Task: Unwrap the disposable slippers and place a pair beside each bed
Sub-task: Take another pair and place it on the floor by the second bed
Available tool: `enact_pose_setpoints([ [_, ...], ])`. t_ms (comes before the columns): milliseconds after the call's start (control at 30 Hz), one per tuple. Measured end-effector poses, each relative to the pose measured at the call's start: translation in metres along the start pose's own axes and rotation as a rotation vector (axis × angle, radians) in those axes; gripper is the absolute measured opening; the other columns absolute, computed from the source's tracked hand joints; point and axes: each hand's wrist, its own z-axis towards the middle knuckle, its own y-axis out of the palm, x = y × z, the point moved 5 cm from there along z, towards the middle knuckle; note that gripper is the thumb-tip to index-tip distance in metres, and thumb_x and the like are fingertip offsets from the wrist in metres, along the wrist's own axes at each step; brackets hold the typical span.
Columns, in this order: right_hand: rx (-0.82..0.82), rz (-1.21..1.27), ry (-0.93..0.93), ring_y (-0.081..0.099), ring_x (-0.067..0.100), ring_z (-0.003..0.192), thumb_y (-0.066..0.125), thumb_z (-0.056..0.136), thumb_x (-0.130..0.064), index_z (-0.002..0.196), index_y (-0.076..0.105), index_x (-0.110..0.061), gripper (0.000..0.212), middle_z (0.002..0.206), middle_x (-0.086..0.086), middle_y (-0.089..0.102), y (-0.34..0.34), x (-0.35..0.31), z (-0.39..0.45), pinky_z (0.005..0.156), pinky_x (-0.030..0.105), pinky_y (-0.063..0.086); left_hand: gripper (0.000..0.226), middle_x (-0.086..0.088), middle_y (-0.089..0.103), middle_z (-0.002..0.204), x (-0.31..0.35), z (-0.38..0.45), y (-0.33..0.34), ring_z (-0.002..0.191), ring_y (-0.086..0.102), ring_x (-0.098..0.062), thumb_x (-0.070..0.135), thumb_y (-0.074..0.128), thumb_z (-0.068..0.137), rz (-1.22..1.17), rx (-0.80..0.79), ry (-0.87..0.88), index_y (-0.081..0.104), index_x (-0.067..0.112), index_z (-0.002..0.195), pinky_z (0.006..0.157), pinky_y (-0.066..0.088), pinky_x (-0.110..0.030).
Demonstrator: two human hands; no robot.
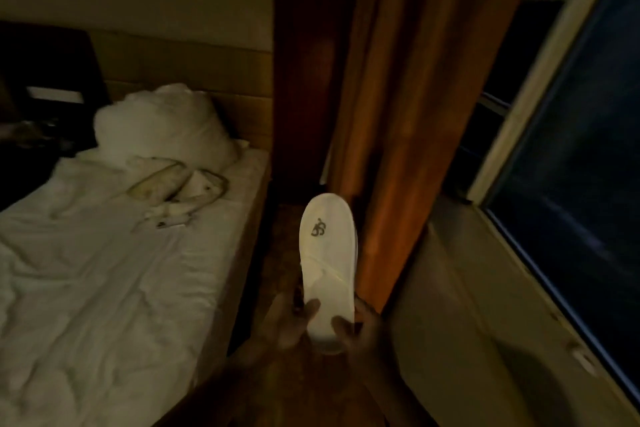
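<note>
A white disposable slipper (328, 253) with a dark logo on its toe points away from me, held up over the floor strip between the bed and the curtain. My left hand (289, 322) grips its heel end from the left, thumb on top. From the right, my right hand (360, 324) holds the same heel end. On the bed (104, 288) lies a crumpled clear wrapper with more white slippers (176, 185) near the pillow. The room is dim and the hands are blurred.
A white pillow (162, 125) sits at the head of the bed against a wooden headboard (180, 69). An orange-brown curtain (415, 97) hangs to the right of the slipper. A dark window (571, 166) and its sill (485, 305) fill the right side. A dark nightstand (31, 135) stands far left.
</note>
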Motion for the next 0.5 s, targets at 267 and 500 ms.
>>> enact_pose_setpoints([
  [267, -0.31, -0.023, -0.074, 0.054, 0.004, 0.1, 0.068, 0.095, -0.017, 0.135, 0.061, -0.019, 0.041, 0.105, -0.012, 0.058, 0.119, -0.074, 0.117, 0.086, 0.02, 0.048, 0.025, -0.003, 0.07, 0.101, -0.01, 0.071, -0.113, 0.076, 0.071, -0.009, 0.019, 0.067, 0.096, -0.148, 0.274, -0.056, 0.054, 0.018, 0.117, 0.059, 0.056, -0.02],
  [500, -0.572, -0.065, -0.147, 0.066, 0.016, 0.11, 0.071, 0.09, -0.021, 0.128, 0.066, -0.022, 0.039, 0.114, -0.003, 0.07, 0.21, -0.111, 0.158, 0.089, 0.026, 0.057, 0.027, -0.011, 0.071, 0.097, -0.055, 0.085, -0.186, 0.07, 0.07, -0.02, 0.032, 0.068, 0.094, -0.264, 0.49, -0.259, 0.059, 0.013, 0.113, 0.058, 0.057, -0.034],
])
